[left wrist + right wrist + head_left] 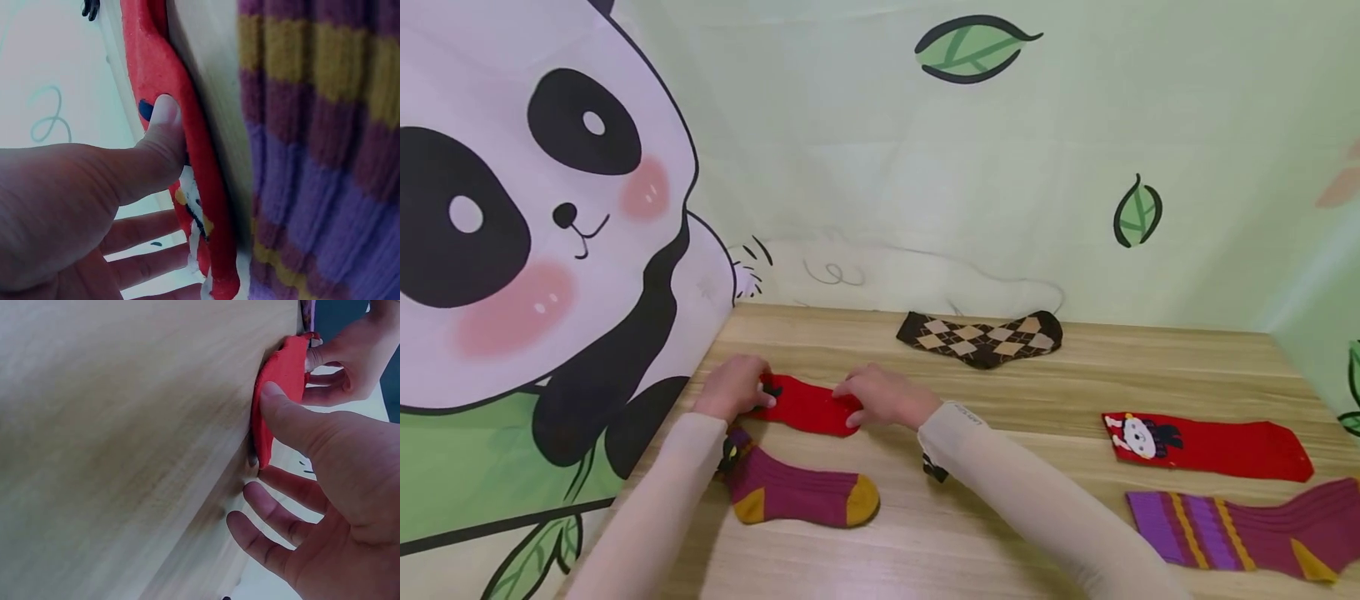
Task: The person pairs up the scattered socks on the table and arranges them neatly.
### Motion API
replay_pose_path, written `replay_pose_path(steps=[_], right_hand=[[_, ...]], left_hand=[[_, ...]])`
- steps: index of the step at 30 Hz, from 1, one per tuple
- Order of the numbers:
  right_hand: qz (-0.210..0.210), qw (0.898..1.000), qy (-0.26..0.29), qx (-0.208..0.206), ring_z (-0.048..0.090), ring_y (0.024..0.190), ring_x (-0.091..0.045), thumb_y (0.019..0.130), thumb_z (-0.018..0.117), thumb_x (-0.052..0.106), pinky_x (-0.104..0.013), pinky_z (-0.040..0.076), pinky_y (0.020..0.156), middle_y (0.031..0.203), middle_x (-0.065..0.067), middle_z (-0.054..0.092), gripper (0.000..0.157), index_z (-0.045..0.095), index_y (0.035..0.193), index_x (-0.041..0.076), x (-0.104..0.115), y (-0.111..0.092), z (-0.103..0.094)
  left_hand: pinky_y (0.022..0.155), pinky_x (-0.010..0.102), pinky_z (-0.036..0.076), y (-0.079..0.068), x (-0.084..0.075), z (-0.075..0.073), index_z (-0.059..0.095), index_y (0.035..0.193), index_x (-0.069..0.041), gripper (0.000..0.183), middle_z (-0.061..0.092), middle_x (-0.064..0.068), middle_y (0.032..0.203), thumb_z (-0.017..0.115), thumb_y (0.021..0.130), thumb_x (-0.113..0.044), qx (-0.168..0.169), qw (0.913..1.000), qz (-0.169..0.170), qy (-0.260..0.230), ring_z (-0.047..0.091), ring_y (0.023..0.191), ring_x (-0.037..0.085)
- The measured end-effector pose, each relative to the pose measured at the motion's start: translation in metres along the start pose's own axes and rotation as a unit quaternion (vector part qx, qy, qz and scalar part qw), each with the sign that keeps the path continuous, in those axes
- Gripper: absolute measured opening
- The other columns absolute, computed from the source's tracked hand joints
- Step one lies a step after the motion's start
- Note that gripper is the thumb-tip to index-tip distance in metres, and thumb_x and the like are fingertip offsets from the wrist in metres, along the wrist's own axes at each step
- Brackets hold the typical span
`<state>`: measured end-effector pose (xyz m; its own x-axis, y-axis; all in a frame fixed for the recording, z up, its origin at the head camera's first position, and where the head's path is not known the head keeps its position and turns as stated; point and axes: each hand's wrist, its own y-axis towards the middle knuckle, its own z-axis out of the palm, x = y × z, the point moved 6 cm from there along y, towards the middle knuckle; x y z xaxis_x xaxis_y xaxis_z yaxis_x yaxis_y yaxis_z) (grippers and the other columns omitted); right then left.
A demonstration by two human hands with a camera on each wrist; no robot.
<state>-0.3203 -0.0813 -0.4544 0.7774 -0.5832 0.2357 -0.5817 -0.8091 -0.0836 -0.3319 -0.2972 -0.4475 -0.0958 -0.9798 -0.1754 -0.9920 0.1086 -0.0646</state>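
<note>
A red sock [808,404] with a dark printed figure lies flat on the left part of the wooden table. My left hand [733,387] pinches its left end; in the left wrist view the thumb [165,119] presses on the red knit, with the fingers behind it. At the other end, my right hand [887,396] holds the sock between thumb and index finger, the remaining fingers spread in the right wrist view. Just in front lies a maroon sock [805,492] with mustard heel and toe, its cuff partly hidden by the left wrist.
An argyle sock [977,337] lies at the table's back edge. On the right are another red sock [1240,446] with a white animal print and a striped maroon-and-purple sock [1262,529]. A printed panda cloth [820,125] hangs behind and to the left.
</note>
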Motion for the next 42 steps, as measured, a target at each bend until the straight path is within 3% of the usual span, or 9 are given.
replay_pose_path(steps=[13, 22, 42], right_hand=[[0.014, 1.0, 0.011, -0.023, 0.058, 0.116, -0.024, 0.092, 0.077, 0.03, -0.036, 0.046, 0.103, 0.132, -0.004, 0.064, 0.048, 0.068, 0.137, 0.015, -0.0025, -0.003, -0.0007], [0.002, 0.999, 0.01, -0.037, 0.058, 0.12, -0.026, 0.092, 0.078, 0.027, -0.039, 0.041, 0.109, 0.133, -0.007, 0.064, 0.045, 0.069, 0.135, 0.014, -0.0045, -0.0007, 0.0011], [0.013, 0.999, 0.031, -0.038, 0.058, 0.123, -0.026, 0.093, 0.077, 0.025, -0.038, 0.043, 0.11, 0.138, -0.007, 0.061, 0.046, 0.068, 0.136, 0.015, -0.0017, -0.0013, 0.0064]], left_hand=[[0.085, 0.054, 0.053, 0.0043, -0.0037, -0.0028, 0.072, 0.115, 0.001, 0.047, 0.071, 0.018, 0.107, 0.091, 0.078, -0.023, -0.003, 1.0, -0.002, 0.003, 0.062, 0.094, 0.033], [0.086, 0.054, 0.053, 0.0073, -0.0041, -0.0026, 0.072, 0.114, 0.001, 0.047, 0.072, 0.018, 0.108, 0.09, 0.079, -0.024, -0.005, 0.9999, 0.008, 0.013, 0.063, 0.095, 0.034], [0.089, 0.054, 0.053, -0.0004, -0.0015, -0.0001, 0.072, 0.116, 0.003, 0.048, 0.071, 0.021, 0.109, 0.089, 0.08, -0.024, -0.005, 0.9998, 0.014, 0.013, 0.063, 0.098, 0.036]])
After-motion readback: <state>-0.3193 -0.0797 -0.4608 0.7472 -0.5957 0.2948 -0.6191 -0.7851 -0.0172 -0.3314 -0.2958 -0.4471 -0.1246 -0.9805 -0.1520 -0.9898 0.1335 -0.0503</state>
